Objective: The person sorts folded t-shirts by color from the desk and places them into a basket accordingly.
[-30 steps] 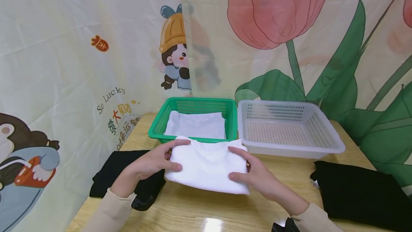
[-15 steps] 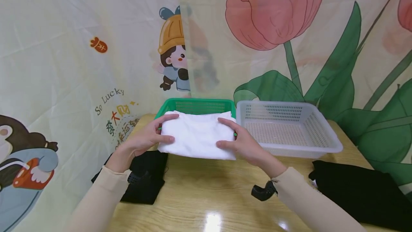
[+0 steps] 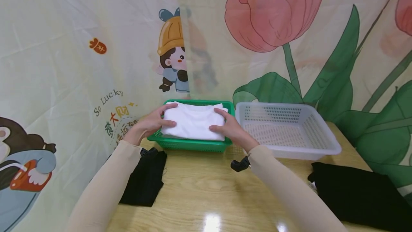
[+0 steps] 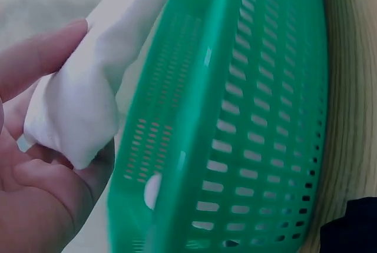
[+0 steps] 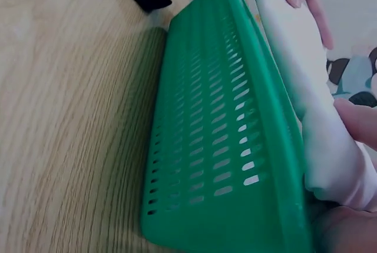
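White cloth (image 3: 194, 122): folded into a flat, layered oblong, held at the mouth of the green basket (image 3: 193, 145); whether its underside rests on anything inside cannot be told.
Handling: judged light, soft and limp, not fragile, not slippery (the folds would likely loosen before the fabric suffered).
Best hold: both short ends, thumb on the near face, fingers behind, so the layers stay together.
Left hand (image 3: 152, 121): grips the left end, thumb on the near face, other fingers behind.
Right hand (image 3: 233, 130): pinches the right end likewise; rear fingers partly hidden.
Green basket: perforated plastic, standing on the table (image 3: 193, 192).
White basket (image 3: 302, 152): perforated, just right of the green one.
Left black cloth (image 3: 145, 183): on the table, partly behind the left forearm.
Right black cloth (image 3: 360, 196): flat, at the table's right side.
Table: pale wood grain, glossy, two bright reflections.
Backdrop (image 3: 64, 46): hanging fabric with pink tulip (image 3: 275, 17) and “So Lucky” lettering (image 3: 108, 102).
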Demonstrator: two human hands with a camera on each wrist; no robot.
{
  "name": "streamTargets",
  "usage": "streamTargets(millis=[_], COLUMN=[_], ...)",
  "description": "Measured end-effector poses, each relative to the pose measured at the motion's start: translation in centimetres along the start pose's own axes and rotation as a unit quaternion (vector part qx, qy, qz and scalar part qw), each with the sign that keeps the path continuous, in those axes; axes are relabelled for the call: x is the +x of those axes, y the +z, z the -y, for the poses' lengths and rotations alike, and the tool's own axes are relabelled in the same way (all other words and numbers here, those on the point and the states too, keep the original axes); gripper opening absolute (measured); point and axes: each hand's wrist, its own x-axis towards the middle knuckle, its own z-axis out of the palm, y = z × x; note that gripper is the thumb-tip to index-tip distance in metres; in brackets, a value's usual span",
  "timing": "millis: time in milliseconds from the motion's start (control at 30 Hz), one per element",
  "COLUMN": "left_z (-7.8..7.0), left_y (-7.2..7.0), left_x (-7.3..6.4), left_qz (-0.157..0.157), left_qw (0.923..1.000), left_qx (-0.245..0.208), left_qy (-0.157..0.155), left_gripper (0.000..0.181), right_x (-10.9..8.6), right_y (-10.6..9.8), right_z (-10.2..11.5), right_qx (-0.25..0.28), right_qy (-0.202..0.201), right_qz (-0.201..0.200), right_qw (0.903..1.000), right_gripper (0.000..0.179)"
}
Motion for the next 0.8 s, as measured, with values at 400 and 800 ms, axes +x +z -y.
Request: streamTargets(millis=[400,800], left_z=[2.7,4.4], left_y=[-0.3,0.4], left_x=[2.8,4.3], left_qz=[-0.026,-0.054], left_qw=[0.9992,0.9982], left_qx=[0.029,0.027], left_qy=[-0.009,-0.008], left_gripper=[0.089,0.089], right_x=[2.8,4.9], right_y=[1.7,2.7], right_z=[-1.0,-2.8], right_qx=[-0.017,-0.045], right_qy=[0.002,0.0], right_qz=[-0.017,-0.016], right_qw=[0.9997,0.9989], right_gripper=[0.084,0.079])
